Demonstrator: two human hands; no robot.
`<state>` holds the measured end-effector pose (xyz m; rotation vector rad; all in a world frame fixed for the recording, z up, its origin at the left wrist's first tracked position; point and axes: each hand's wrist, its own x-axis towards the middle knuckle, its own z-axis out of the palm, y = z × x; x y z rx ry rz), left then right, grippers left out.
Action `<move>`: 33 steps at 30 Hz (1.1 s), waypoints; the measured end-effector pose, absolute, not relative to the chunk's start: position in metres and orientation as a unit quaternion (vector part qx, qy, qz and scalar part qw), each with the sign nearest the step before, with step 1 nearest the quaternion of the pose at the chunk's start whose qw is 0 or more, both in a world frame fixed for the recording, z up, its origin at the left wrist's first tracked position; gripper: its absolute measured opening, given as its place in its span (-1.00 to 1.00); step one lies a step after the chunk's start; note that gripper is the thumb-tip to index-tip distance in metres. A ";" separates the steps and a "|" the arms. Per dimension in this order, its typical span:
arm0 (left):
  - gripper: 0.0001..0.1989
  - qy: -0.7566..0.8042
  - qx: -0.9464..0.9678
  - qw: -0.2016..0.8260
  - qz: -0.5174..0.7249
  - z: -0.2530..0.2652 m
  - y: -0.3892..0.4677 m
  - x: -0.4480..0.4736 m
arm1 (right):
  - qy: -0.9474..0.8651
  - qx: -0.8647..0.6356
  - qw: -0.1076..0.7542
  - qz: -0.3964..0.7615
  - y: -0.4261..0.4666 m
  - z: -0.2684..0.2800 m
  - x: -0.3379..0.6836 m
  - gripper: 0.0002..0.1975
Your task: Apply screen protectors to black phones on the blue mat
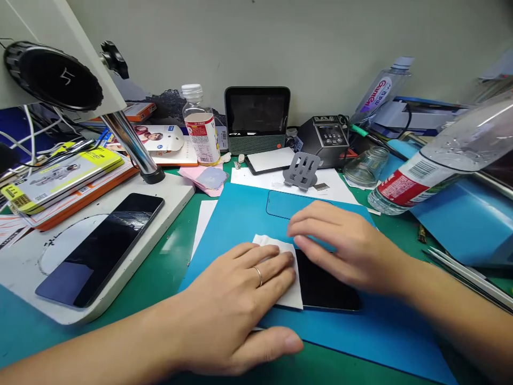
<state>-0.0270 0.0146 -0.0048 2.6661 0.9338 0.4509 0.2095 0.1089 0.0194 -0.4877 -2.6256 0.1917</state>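
Note:
My left hand (pixel 244 305), with a ring on one finger, lies flat with its fingers stretched over a folded white tissue (pixel 297 297). Under the tissue is a black phone (pixel 332 294), face up on a blue mat (pixel 216 240). My right hand (pixel 336 240) is over the phone's right part, fingers loosely stretched and nothing visible in them; whether it touches the phone I cannot tell. Behind the hands, a clear screen protector with a black outline (pixel 276 206) lies on the mat, partly covered by my right hand.
Another dark phone (pixel 108 246) rests on the white base of a stand (pixel 172 198) at left. A tilted plastic bottle (pixel 417 176) and tweezers (pixel 460 267) are at right. Behind are a drink bottle (pixel 200 133), a screen device (pixel 257 112) and a grey slotted holder (pixel 301 171).

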 end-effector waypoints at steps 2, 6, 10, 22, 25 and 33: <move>-0.63 0.340 0.905 0.126 0.221 -0.001 0.017 -0.030 | -0.955 -0.136 0.257 0.058 0.103 0.016 0.207 -0.86; -0.74 0.351 0.888 0.103 0.279 0.005 0.021 -0.036 | -0.960 -0.093 0.249 0.088 0.094 0.008 0.211 -0.73; -0.79 0.288 0.928 0.120 0.204 0.005 0.026 -0.039 | -0.966 -0.052 0.200 0.155 0.086 0.012 0.210 -0.63; -0.80 0.370 0.910 0.067 0.177 0.001 0.034 -0.041 | -0.969 -0.066 0.164 0.172 0.088 0.017 0.212 -0.60; -0.84 0.392 0.902 0.060 0.170 0.001 0.032 -0.040 | -0.967 -0.068 0.176 0.174 0.088 0.014 0.213 -0.50; -0.87 0.394 0.890 0.085 0.214 0.003 0.028 -0.041 | -0.963 -0.089 0.140 0.213 0.083 0.008 0.206 -0.21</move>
